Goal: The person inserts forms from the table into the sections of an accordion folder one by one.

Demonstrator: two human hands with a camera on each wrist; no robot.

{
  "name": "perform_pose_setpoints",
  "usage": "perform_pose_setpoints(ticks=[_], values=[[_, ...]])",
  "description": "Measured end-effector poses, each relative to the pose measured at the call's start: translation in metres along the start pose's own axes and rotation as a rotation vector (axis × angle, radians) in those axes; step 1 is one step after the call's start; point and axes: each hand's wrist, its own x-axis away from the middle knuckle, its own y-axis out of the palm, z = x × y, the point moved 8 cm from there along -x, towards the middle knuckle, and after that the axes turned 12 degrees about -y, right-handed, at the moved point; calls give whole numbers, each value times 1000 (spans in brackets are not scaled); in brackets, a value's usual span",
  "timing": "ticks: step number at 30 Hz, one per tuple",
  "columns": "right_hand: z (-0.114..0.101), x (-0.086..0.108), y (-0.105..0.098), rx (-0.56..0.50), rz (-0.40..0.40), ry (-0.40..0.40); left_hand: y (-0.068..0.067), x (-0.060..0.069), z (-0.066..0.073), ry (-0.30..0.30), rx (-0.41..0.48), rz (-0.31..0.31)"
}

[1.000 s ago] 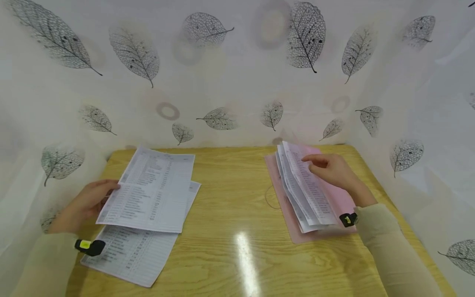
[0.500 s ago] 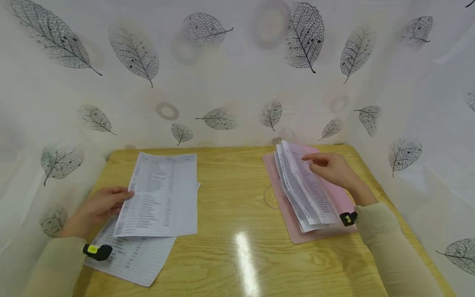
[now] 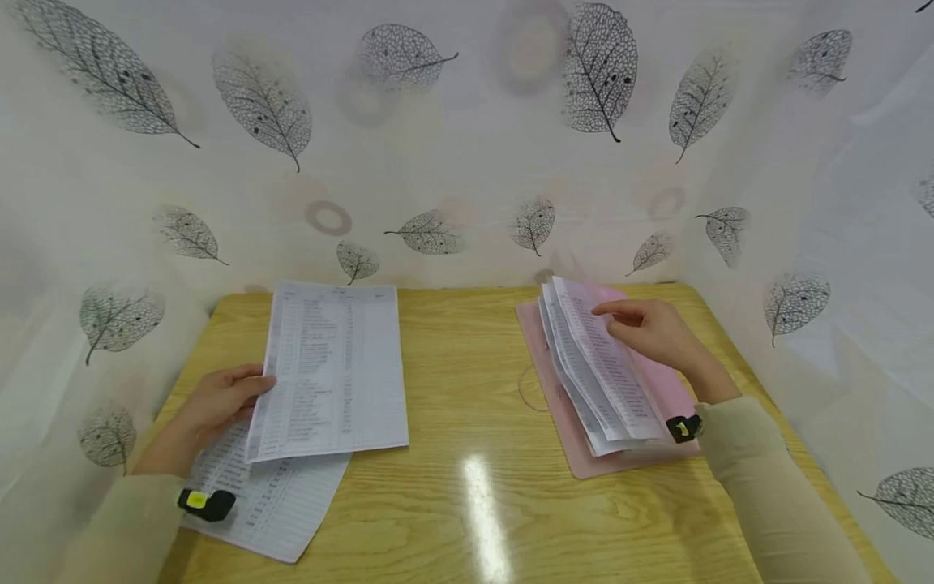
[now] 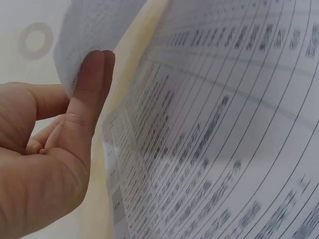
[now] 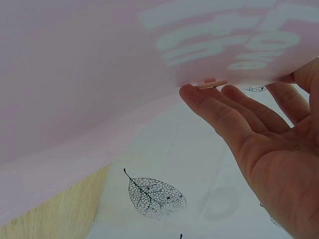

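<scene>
My left hand (image 3: 219, 401) pinches the left edge of a printed sheet (image 3: 332, 373) between thumb and fingers, holding it above the table. Beneath it lies another printed sheet (image 3: 270, 507), partly covered. The left wrist view shows the hand's fingers (image 4: 82, 94) on the curled edge of the sheet (image 4: 224, 129). My right hand (image 3: 657, 334) holds the raised cover of a pink folder (image 3: 584, 462), which has several printed pages (image 3: 601, 373) inside. In the right wrist view, the fingers meet the edge of the pink cover (image 5: 89, 74) beside a small button fastener (image 5: 212, 84).
The wooden table (image 3: 445, 389) stretches between the sheets and the folder. A thin cord loop (image 3: 531, 389) lies at the folder's left side. A white leaf-print curtain (image 3: 467, 146) rises behind the table and along both sides.
My left hand has moved right with the printed sheet, which has turned more upright and shifted right over the lower sheet. The right hand and folder have stayed nearly still.
</scene>
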Motion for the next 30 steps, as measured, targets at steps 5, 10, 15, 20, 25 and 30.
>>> perform_pose_setpoints(ticks=[5, 10, 15, 20, 25, 30], values=[[-1, 1, 0, -9, -1, 6, 12, 1, 11, 58, 115, -14], [0, 2, -1, -10, -2, 8, 33, 2, 23, 98, 151, -14], [1, 0, -1, -6, 1, 1, 59, -1, 33, 118, 162, -40], [1, -1, -2, -2, 7, -4, 87, -5, 40, 121, 184, -60], [1, -1, -3, -3, 6, -1, 115, -9, 47, 115, 180, -63], [0, -1, -4, -2, 7, -1, 141, -14, 58, 129, 189, -87]])
